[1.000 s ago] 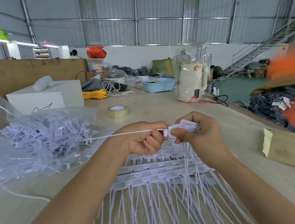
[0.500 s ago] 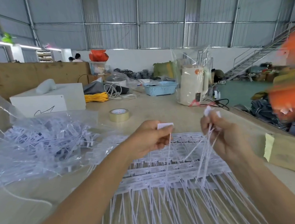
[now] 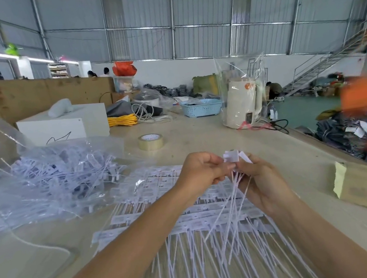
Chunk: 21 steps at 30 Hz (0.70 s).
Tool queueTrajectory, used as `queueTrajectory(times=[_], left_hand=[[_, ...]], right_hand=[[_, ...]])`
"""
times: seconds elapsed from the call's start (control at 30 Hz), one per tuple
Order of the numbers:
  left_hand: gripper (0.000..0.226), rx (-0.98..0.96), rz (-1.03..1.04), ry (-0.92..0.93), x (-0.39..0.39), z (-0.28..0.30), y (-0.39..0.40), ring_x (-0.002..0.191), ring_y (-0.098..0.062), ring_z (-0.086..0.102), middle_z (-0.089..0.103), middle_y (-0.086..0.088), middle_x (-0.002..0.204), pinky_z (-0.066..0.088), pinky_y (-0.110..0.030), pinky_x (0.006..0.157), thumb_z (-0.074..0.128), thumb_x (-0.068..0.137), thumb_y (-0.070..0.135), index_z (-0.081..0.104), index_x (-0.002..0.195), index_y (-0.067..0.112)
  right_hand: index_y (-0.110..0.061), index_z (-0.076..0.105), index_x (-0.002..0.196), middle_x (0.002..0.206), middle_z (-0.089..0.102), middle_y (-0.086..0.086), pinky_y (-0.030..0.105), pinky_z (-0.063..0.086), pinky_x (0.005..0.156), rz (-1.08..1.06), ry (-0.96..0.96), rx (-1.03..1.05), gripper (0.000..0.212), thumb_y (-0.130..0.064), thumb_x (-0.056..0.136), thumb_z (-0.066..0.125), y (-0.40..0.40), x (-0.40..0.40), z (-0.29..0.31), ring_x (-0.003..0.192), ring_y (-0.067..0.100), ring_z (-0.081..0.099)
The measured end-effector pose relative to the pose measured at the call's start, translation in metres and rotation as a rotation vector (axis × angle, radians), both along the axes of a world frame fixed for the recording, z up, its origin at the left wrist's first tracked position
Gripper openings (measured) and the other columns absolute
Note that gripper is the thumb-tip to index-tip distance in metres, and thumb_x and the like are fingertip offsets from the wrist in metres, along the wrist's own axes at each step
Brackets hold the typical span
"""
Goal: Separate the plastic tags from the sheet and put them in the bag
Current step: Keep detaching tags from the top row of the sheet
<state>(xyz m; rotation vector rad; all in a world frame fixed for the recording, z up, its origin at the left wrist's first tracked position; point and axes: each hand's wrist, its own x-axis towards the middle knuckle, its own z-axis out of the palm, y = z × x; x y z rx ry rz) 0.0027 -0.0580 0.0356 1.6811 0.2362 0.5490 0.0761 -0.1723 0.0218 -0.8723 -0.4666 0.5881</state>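
Many sheets [image 3: 189,222] of white tags are lying fanned across the table [image 3: 201,136] near the person, heads in far rows, thin tails trailing toward the near edge. To the left, the clear bag [image 3: 42,180] is sagging open on its side, already holding a loose heap of separated tags, well apart from the hands.

Both hands are meeting above the sheets. The right hand [image 3: 263,182] is gripping a small bunch of tags [image 3: 232,156], fingers curled round the tails just under the heads, with the tails hanging down onto the sheets. The left hand [image 3: 199,169] is pinching at the heads of that same bunch, touching the right hand.

Farther off, a tape roll [image 3: 150,141] is sitting on the table beyond the hands.

These tags are looking very light and springy: the tails are bending freely and would likely slip or splay if held far down. Holding is probably best done at the stiffer flat heads or right beneath them, where a snap or twist should part one cleanly. Loose tails may be snagging on the sheets below.
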Motion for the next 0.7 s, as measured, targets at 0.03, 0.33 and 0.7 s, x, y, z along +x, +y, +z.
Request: queueTrajectory(times=[0.03, 0.33, 0.7], left_hand=[[0.014, 0.011, 0.023, -0.018, 0.0, -0.002, -0.004, 0.043, 0.001, 0.053, 0.063, 0.005, 0.054, 0.044, -0.012, 0.047, 0.076, 0.077, 0.01, 0.064, 0.08, 0.005], [0.023, 0.38, 0.259, -0.128, -0.001, -0.009, -0.021, 0.057, -0.016, 0.055, 0.063, -0.006, 0.063, 0.045, -0.028, 0.057, 0.065, 0.087, 0.02, 0.067, 0.072, 0.003], [0.046, 0.535, -0.099, 0.004, -0.004, -0.01, -0.053, 0.076, -0.014, 0.058, 0.057, 0.004, 0.106, 0.051, -0.026, 0.072, 0.046, 0.093, 0.011, 0.036, 0.137, 0.022]], right_hand=[[0.004, 0.064, 0.091, 0.079, 0.067, 0.017, 0.026, 0.056, 0.06, 0.015, 0.003, 0.024, 0.018, 0.005, 0.089, 0.046, 0.001, -0.002, 0.0, 0.068, 0.021, 0.066], [-0.006, 0.057, 0.11, 0.089, 0.065, 0.008, 0.025, 0.056, 0.072, -0.037, -0.112, 0.102, 0.047, -0.031, 0.07, 0.064, 0.005, -0.011, 0.003, 0.083, 0.018, 0.064], [-0.007, 0.064, 0.1, 0.078, 0.071, 0.005, 0.024, 0.054, 0.055, -0.355, -0.152, 0.017, 0.011, -0.009, 0.092, 0.057, -0.009, -0.004, 0.008, 0.069, 0.016, 0.068]])
